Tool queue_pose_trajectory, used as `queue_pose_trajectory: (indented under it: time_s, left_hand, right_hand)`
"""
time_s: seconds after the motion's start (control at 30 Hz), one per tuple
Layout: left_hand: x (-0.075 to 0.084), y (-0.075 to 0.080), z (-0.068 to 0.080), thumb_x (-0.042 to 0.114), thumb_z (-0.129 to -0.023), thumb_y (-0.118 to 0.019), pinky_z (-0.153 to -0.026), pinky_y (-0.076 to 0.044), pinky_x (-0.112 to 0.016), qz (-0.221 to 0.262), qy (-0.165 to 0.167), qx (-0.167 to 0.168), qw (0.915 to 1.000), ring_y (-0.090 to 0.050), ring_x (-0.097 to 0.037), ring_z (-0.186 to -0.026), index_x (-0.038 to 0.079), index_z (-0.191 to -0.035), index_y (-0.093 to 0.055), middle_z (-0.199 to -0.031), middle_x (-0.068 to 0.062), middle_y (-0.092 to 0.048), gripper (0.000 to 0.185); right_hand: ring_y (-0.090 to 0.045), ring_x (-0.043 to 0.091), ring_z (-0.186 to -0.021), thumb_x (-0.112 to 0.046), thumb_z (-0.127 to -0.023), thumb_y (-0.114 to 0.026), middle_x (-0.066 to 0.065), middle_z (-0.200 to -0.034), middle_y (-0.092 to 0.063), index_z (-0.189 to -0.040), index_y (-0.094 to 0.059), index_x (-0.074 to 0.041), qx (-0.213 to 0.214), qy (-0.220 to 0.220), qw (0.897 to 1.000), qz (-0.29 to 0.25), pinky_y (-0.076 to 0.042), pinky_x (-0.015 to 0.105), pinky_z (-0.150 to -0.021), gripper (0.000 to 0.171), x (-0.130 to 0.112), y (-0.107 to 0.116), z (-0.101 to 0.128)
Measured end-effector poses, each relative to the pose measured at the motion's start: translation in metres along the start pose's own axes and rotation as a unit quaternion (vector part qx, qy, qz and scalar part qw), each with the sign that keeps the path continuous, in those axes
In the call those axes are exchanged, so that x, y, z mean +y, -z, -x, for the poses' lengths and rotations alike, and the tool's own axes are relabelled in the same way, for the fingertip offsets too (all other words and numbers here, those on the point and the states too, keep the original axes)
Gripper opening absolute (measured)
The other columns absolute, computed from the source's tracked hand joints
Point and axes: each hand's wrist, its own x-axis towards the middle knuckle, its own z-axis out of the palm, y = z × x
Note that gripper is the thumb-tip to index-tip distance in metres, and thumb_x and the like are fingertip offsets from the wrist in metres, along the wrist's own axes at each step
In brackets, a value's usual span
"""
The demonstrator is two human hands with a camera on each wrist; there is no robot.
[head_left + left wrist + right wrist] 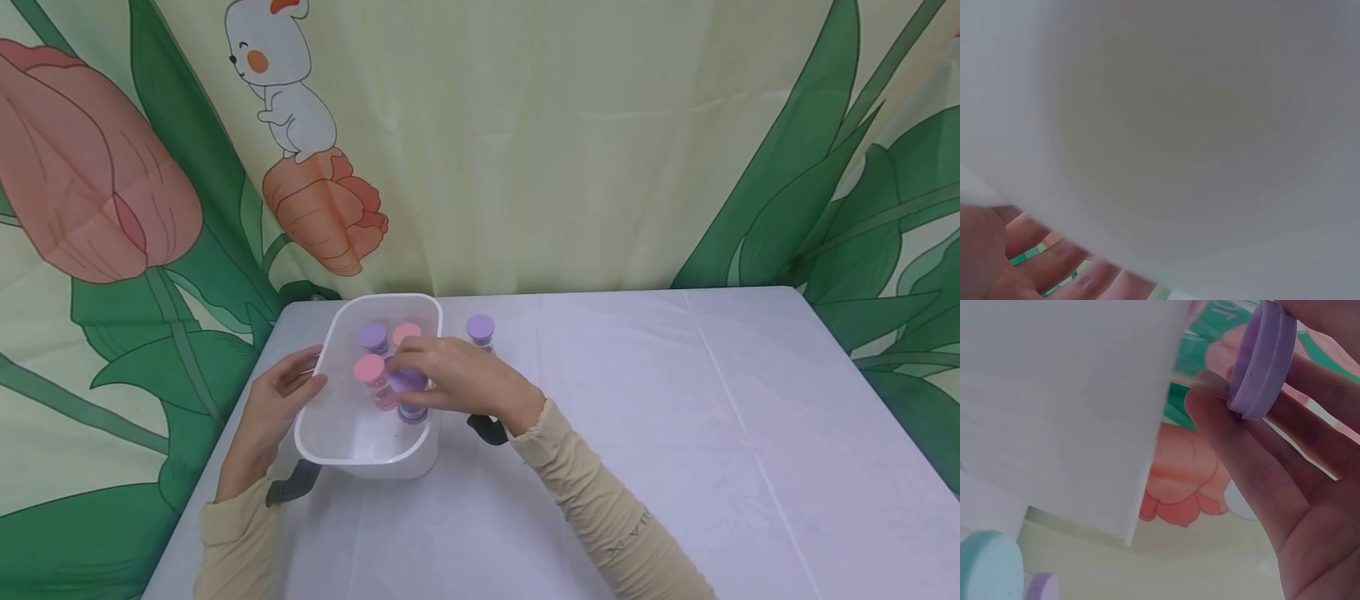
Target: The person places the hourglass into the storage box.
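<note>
The right hand point(457, 379) has its fingers point(1235, 434) pinched on the purple-lidded jar point(409, 385), upright over the near right part of the white tub point(360, 454), whose left wall the left hand point(281, 392) touches with relaxed fingers.
</note>
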Motion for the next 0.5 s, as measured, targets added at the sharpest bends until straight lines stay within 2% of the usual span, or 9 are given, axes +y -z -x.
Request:
queue_pose_trajectory:
  time_s: [0.1, 0.33, 0.5]
  left_hand:
    - [0.000, 0.000, 0.000, 0.046, -0.095, -0.063, -0.105, -0.045, -0.048, 0.001, 0.001, 0.001, 1.0000, -0.052, -0.028, -0.131, 0.017, -0.153, -0.039, -0.152, -0.010, -0.045, 0.069]
    - [0.000, 0.001, 0.001, 0.046, -0.095, -0.063, -0.105, -0.045, -0.048, 0.004, 0.003, 0.000, 1.0000, -0.050, -0.031, -0.133, 0.017, -0.153, -0.039, -0.153, -0.010, -0.045, 0.070]
    - [0.001, 0.001, 0.001, 0.046, -0.095, -0.063, -0.105, -0.045, -0.048, 0.005, 0.000, -0.002, 1.0000, -0.051, -0.030, -0.132, 0.017, -0.152, -0.039, -0.152, -0.009, -0.046, 0.069]
  right_hand:
    - [-0.056, 0.006, -0.081, -0.019, -0.089, -0.075, -0.003, -0.098, -0.060, -0.114, -0.072, -0.012, -0.011, -0.008, 1.000, 0.000, -0.047, 0.014, -0.076, 0.027, 0.001, -0.004, -0.001]
    - [-0.056, 0.006, -0.086, -0.032, -0.092, -0.072, -0.005, -0.099, -0.060, -0.117, -0.072, -0.016, -0.033, -0.014, 0.999, -0.002, -0.047, 0.014, -0.079, 0.030, 0.003, -0.016, -0.004]
    - [-0.059, 0.007, -0.093, -0.028, -0.092, -0.071, -0.004, -0.105, -0.064, -0.118, -0.072, -0.016, -0.039, -0.013, 0.999, -0.006, -0.048, 0.014, -0.086, 0.028, 0.004, -0.022, -0.006]
